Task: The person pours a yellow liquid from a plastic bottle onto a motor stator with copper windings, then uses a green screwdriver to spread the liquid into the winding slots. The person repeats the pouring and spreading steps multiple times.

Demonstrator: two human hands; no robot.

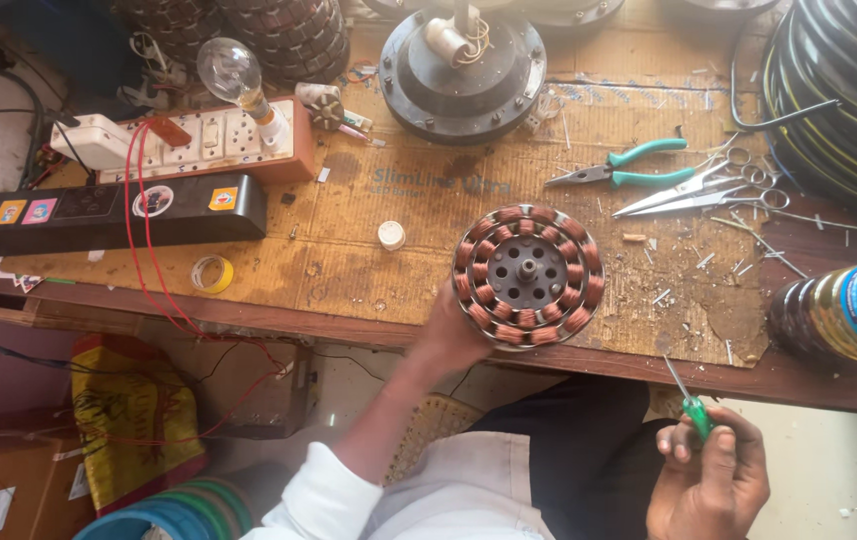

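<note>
The round copper-wound motor stator w/ dark metal hub (528, 274) sat at centre of the frame, flat on the worn brown cardboard sheet (369, 270) near the front edge of the wooden bench (829, 385). The left hand (452, 335) gripped its lower-left rim, fingers curled against the coils; exact finger spread couldn't be told, since the stator hid the tips. The right hand (709, 480), lower right, was off the bench, fingers closed round the small green-handled screwdriver (687, 398), blade pointing up-left toward the stator but well apart from it.

Judged step: stator steadied, tool in hand but not yet brought to the work. Next move likely called for bringing the tip across to the hub or windings w/ the left hand keeping the stator from turning; care needed not to nick the copper.

Around it: green-handled pliers (629, 168) and steel scissors (699, 190) upper right, wire offcuts scattered beside them. A dark round motor housing (464, 70) at top centre. Upper left, a clear bulb (232, 70) stood in a switch board (209, 140), black power strip (109, 212) below it, yellow tape roll (214, 273) and small white cap (391, 235) nearer centre. A dark bottle w/ blue label (844, 310) lay at right edge.
</note>
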